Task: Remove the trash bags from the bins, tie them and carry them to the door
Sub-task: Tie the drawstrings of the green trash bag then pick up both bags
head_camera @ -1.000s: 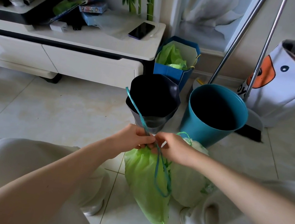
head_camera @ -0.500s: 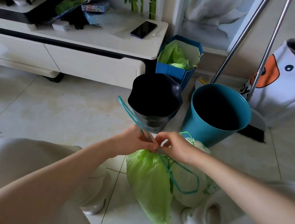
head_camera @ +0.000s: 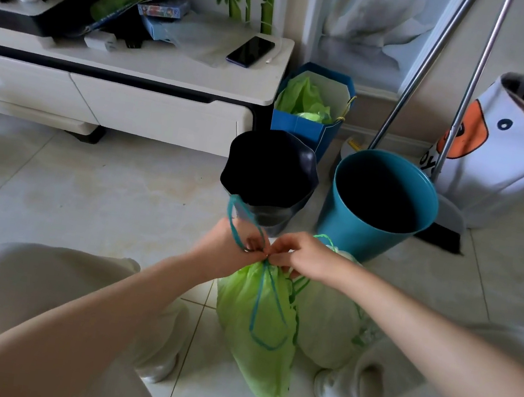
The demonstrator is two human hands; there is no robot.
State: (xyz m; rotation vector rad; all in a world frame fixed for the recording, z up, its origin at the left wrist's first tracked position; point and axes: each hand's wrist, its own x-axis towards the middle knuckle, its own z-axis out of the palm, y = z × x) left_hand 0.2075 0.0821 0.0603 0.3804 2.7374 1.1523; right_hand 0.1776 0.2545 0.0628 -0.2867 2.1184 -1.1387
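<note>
A bright green trash bag [head_camera: 260, 332] hangs between my knees above the tiled floor, its neck gathered. My left hand [head_camera: 230, 249] and my right hand [head_camera: 304, 256] meet at the neck, both pinching the teal drawstring [head_camera: 258, 302]. One loop of string stands up over my left hand, another hangs down the bag's front. A paler green trash bag [head_camera: 326, 328] sits on the floor just right of it, with its own string loop on top. Behind them stand a black bin [head_camera: 271, 172] and a teal bin [head_camera: 384, 195], both dark inside.
A blue paper bag [head_camera: 307, 127] with green plastic inside stands behind the black bin, beside a low white cabinet [head_camera: 127, 92] carrying a phone and clutter. A broom and dustpan [head_camera: 445, 204] lean at the wall, next to a white laundry bag [head_camera: 523, 147].
The string loop in my left hand has shortened and come in from the upper left. The loop on the right has dropped down the bag's front. My hands stay at the neck.
</note>
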